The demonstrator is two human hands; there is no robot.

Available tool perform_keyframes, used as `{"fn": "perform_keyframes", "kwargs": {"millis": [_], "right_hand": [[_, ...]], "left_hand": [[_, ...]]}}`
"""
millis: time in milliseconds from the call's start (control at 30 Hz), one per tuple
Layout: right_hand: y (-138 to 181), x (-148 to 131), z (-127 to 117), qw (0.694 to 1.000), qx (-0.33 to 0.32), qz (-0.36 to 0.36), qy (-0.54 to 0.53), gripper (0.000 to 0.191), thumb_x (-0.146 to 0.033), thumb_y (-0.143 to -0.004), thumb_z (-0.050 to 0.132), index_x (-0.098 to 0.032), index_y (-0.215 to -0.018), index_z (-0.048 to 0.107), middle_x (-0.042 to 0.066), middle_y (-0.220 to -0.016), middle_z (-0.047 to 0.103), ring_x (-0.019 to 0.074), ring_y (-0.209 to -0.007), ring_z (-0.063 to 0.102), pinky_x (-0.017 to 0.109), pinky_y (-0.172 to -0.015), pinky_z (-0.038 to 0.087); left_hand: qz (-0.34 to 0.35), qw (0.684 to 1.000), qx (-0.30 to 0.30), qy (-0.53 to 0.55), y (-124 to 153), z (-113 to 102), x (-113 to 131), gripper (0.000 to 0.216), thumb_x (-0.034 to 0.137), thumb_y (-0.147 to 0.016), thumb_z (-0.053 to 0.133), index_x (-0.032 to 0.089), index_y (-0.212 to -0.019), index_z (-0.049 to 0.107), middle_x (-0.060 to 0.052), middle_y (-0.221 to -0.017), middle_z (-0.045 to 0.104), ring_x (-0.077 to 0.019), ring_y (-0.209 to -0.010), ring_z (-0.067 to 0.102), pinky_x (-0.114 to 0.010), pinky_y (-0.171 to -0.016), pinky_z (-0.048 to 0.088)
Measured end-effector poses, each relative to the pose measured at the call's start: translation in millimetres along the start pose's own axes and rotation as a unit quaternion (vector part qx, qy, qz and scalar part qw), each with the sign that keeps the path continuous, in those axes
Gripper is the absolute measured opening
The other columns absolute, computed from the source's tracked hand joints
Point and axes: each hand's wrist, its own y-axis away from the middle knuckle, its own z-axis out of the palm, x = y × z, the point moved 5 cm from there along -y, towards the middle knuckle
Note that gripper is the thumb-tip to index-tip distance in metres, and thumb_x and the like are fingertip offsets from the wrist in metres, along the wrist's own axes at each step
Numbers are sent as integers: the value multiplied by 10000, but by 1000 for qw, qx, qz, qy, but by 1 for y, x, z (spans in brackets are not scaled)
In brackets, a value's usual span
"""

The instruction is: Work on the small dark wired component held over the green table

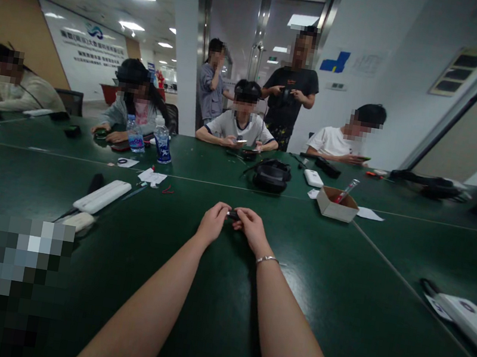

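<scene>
Both my arms reach forward over the dark green table [220, 296]. My left hand [213, 223] pinches the pale, metallic-looking left end of a small black stick-like object [232, 215], which resembles a USB stick; it is too small to be sure. At its right end, my right hand [250, 227] is closed on the black part, fingers and thumb together. The two hands nearly meet, and the object lies level between them, just above the table. A silver bracelet [268, 260] circles my right wrist. My fingertips hide part of the object.
White power strips lie left [102, 196] and right [473, 324]. Ahead stand a cardboard box [337, 206], a black headset [271, 175], a white power bank [313, 178] and two bottles [162, 142]. Paper scraps [151, 177] lie left of centre. Several people sit or stand across the table.
</scene>
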Motion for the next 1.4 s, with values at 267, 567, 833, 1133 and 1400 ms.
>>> {"fn": "perform_keyframes", "kwargs": {"millis": [267, 567, 833, 1133, 1400], "right_hand": [[0, 0, 0, 1000, -1, 1, 0, 363, -431, -664, 761, -149, -870, 662, 15, -676, 659, 103, -527, 602, 214, -502, 500], [2, -2, 0, 1000, 12, 9, 2, 294, -382, -693, 752, -156, -862, 668, 21, -700, 666, 105, -532, 608, 215, -500, 509], [2, -3, 0, 1000, 16, 5, 0, 298, -382, -678, 758, -152, -844, 666, 21, -718, 663, 97, -528, 605, 209, -497, 507], [0, -1, -2, 1000, 29, 8, -7, 262, -358, -703, 746, -155, -847, 665, 18, -692, 662, 103, -524, 609, 213, -493, 510], [1, -2, -2, 1000, 27, 6, -9, 262, -360, -702, 750, -160, -847, 664, 13, -680, 660, 108, -530, 615, 219, -500, 517]], "left_hand": [[3, 1000, -13, -4, 2, 0, 3, 252, 336, -873, 418, 215, -935, 630, 13, -675, 566, -116, -605, 526, -223, -566, 399], [-12, 1000, -17, 20, 6, 0, 9, 255, 433, -873, 446, 198, -878, 544, 42, -584, 555, -98, -478, 506, -220, -506, 390], [-33, 999, -16, 9, 4, 2, 5, 291, 470, -870, 442, 198, -782, 494, 38, -569, 572, -97, -456, 521, -221, -495, 392], [-19, 998, -31, 58, 2, 4, 2, 150, 321, -823, 496, 187, -859, 554, 36, -591, 575, -96, -503, 527, -212, -519, 411], [-26, 998, -28, 47, 0, 5, -2, 172, 331, -829, 495, 182, -880, 565, 28, -600, 584, -96, -502, 528, -216, -522, 409]]}}
